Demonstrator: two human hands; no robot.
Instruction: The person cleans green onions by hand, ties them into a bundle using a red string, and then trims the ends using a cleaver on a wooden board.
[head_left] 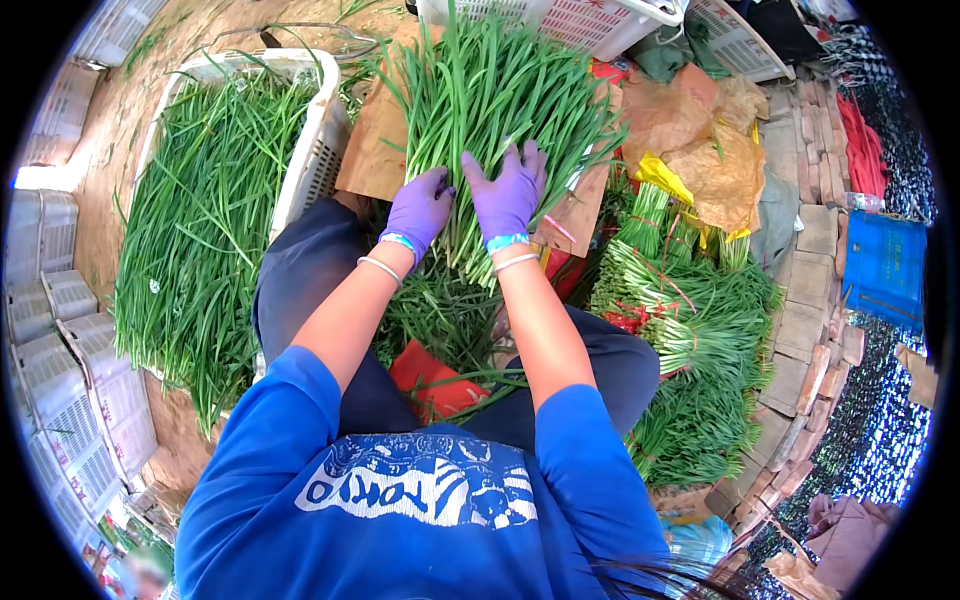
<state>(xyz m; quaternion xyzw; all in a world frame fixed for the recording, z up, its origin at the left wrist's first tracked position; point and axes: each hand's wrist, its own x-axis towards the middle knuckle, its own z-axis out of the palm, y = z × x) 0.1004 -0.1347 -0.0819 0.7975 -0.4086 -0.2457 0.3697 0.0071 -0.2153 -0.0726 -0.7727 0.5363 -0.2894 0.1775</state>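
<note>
A loose heap of long green garlic chives (500,100) lies in front of me on a brown board (377,145), with its pale stem ends toward me. Both my hands wear purple gloves. My left hand (420,208) is at the left edge of the stems, its fingers curled together; what is between them is hidden. Over the stems on the right, my right hand (508,190) rests with its fingers spread, touching the chives and gripping nothing.
To my left, a white plastic crate (318,150) is heaped with chives. Tied bundles (690,340) are stacked at my right beside a brick edging (800,330). Loose greens and a red piece (430,382) lie between my legs. More white crates (85,390) line the far left.
</note>
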